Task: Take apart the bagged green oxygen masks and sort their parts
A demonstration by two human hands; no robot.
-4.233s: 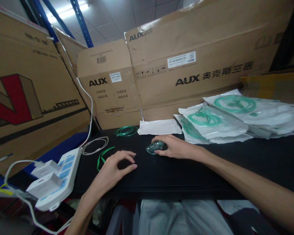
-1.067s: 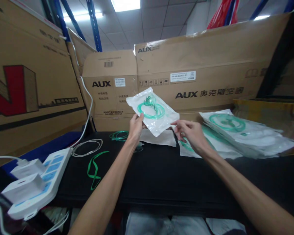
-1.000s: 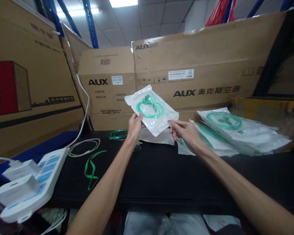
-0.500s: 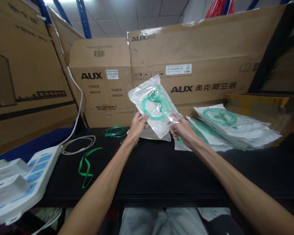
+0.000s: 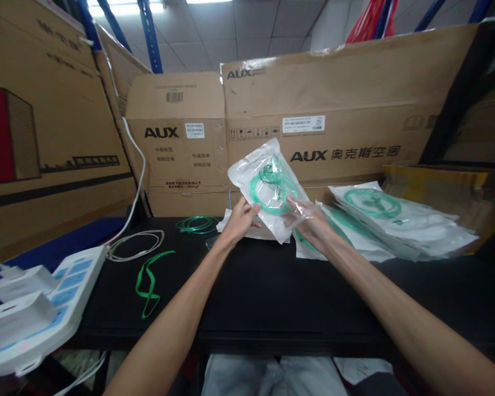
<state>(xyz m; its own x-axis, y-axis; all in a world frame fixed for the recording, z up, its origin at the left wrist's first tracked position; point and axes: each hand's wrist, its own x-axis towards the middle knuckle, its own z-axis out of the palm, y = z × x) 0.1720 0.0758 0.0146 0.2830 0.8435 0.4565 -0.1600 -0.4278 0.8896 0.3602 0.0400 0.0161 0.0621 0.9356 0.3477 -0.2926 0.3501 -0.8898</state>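
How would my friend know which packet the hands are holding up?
Start at the big brown cardboard marked AUX, behind the black table. In front of it, between left hand and right hand, is a white-and-clear packet with a loop of green tubing inside. It's the one packet held up in the air; the similar packets lie on the table to the right.

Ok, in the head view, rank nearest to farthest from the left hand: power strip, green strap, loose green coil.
1. Loose green coil, left of the left hand.
2. Green strap, farther left and lower.
3. Power strip, far left.
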